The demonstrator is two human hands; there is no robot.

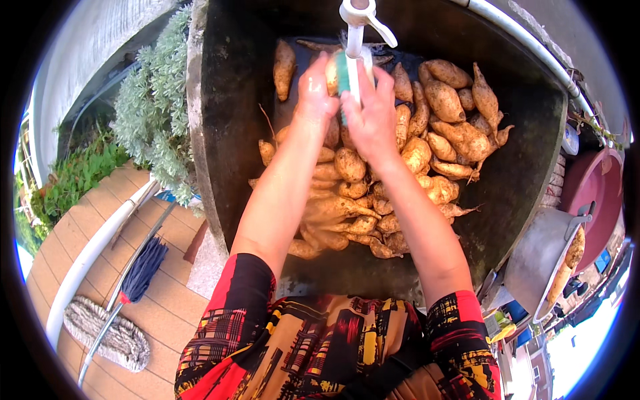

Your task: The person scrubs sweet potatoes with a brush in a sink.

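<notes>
Close to you, the heap of sweet potatoes [373,193] waits in the stone sink [220,133]. Further up, your left hand [315,93] grips one sweet potato [331,72] under the white tap [357,20], so water reaches it, while your right hand [370,117] closes its fingers on a green sponge [343,75] against it.

Left hand [315,93] grips sweet potato [331,72] under white tap [357,20]; right hand [371,115] presses green scrubber [343,75] against it; potato heap [373,180] below in stone sink [220,120]
</notes>
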